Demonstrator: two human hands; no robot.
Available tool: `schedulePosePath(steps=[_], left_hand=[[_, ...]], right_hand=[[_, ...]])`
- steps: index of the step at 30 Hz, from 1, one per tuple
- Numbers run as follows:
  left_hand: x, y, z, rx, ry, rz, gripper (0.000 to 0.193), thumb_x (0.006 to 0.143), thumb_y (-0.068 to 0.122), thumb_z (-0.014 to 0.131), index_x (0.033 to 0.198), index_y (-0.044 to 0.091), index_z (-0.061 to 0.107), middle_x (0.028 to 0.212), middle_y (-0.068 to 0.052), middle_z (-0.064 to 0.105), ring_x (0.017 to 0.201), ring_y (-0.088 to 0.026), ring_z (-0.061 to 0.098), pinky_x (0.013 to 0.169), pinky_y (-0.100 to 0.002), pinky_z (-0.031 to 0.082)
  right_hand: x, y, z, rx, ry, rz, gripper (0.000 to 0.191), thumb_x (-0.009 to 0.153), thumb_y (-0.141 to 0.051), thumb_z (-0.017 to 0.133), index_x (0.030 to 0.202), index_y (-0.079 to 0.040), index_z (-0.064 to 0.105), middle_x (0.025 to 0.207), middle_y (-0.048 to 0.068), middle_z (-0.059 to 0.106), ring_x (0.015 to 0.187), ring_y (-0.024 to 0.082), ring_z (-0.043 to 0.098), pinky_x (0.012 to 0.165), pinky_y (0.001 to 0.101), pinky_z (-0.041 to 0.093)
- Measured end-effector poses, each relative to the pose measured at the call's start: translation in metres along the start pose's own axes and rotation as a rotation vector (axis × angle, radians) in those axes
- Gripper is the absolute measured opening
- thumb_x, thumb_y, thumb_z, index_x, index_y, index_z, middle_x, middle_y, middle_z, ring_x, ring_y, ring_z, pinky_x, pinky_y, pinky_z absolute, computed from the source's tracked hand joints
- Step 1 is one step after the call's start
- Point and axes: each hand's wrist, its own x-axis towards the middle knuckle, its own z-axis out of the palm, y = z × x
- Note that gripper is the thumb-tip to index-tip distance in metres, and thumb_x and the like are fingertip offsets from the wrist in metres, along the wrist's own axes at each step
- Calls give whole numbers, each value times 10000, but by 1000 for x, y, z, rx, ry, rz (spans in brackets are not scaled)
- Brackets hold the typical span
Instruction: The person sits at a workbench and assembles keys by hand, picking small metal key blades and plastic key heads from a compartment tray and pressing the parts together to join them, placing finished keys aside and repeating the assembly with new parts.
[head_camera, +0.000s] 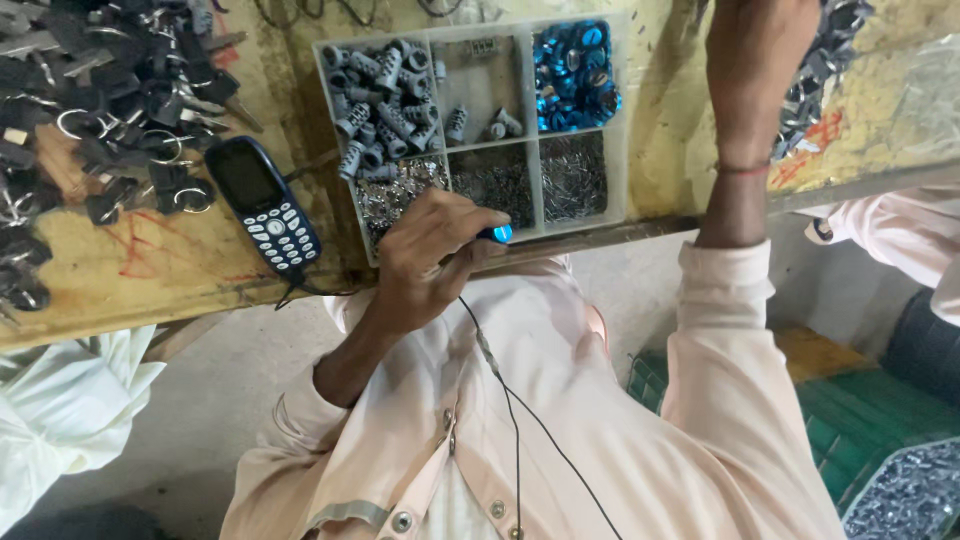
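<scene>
Nearest, left hand (430, 250) pinching a small blue part (497, 233) at the divided tray's (625, 120) front edge on the tabletop (130, 270). Right hand (755, 50) over black pieces (835, 45), grip unclear. Could slip off the edge if pinched loosely.

a blue round part (497, 233) is pinched in the fingers of the left hand (432, 250), closed around it at the near edge of a clear compartment tray (530, 130) on the yellow tabletop (140, 275). at the tray's 10 o'clock, grey ribbed sleeves (385, 95) are heaped; at its 2 o'clock, blue caps (574, 75) are gathered; small metal bits (572, 177) are held in the lower cells. the right hand (757, 60) is stretched toward 1 o'clock, its fingers cut off by the picture's edge. a dark keypad phone (263, 203) is laid at 9 o'clock from the tray, just beside a heap of black keys and rings (110, 100).
</scene>
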Motion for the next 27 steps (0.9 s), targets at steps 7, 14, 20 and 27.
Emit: schedulePosePath(steps=[7, 14, 20, 27], left_hand=[[4, 1, 1, -90, -3, -47, 224, 908, 83, 814, 1115, 53, 736, 974, -58, 730, 946, -229, 677, 843, -362, 548], [4, 6, -2, -80, -37, -75, 231, 910, 102, 824, 1119, 63, 732, 977, -62, 725, 950, -221, 677, 858, -363, 543], [0, 8, -1, -83, -21, -106, 241, 913, 104, 823, 1133, 66, 731, 991, -54, 734, 960, -221, 685, 871, -355, 550], [-2, 7, -3, -82, -37, -125, 232, 911, 98, 826, 1122, 60, 737, 994, -51, 741, 965, -217, 692, 874, -349, 556]], right_hand=[[-58, 11, -12, 1602, 87, 115, 248, 1129, -274, 512, 1173, -34, 557, 889, 103, 616, 787, 219, 602, 739, 354, 474], [-107, -65, -51, 1401, 63, -73, 132, 1201, -151, 467, 1159, -37, 414, 1005, 87, 635, 791, 159, 607, 760, 281, 487], [-95, -60, -61, 673, 148, -235, 136, 1171, 144, 472, 1210, 15, 459, 1082, 192, 625, 971, 260, 684, 884, 299, 510], [-106, -82, -93, 821, -63, -163, 176, 1087, 154, 491, 1198, 33, 555, 1013, 106, 616, 852, 173, 679, 677, 255, 569]])
